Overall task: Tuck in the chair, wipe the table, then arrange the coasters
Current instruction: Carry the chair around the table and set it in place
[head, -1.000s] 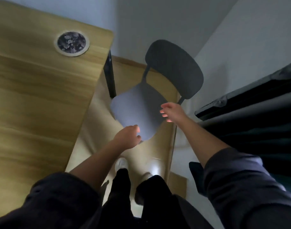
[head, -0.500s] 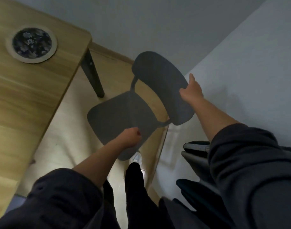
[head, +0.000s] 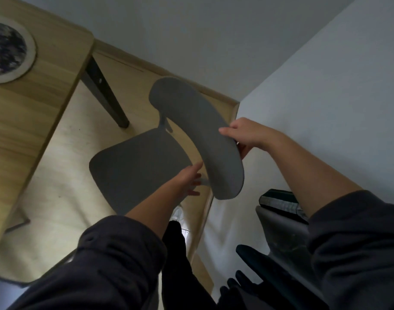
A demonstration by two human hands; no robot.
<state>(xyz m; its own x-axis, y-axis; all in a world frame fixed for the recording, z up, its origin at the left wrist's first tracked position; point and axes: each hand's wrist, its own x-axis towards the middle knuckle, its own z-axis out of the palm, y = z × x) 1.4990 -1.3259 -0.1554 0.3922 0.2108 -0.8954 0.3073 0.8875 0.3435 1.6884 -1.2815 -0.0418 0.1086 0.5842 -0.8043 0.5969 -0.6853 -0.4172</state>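
We see a dark grey chair (head: 142, 166) standing on the pale wooden floor (head: 64, 193), just beside the light wooden desk (head: 35, 113) and clear of it, its seat pointing toward the desk's edge. The chair sits in the corner where two white walls (head: 325, 86) meet. Our right hand (head: 247, 136) grips the top edge of the curved backrest (head: 205, 139), thumb over the front face and fingers wrapped behind. Our left hand (head: 188, 181) reaches in at the rear of the seat, just under the backrest, with its fingers loosely spread; we cannot tell whether it touches the chair or holds anything. Both arms wear dark sleeves pushed up the forearm. On the desk, near its corner at the left edge of the view, lies a round coaster (head: 6, 51) with a dark mottled centre and a pale rim. A dark desk leg (head: 104, 95) slants down to the floor between the desk corner and the chair.
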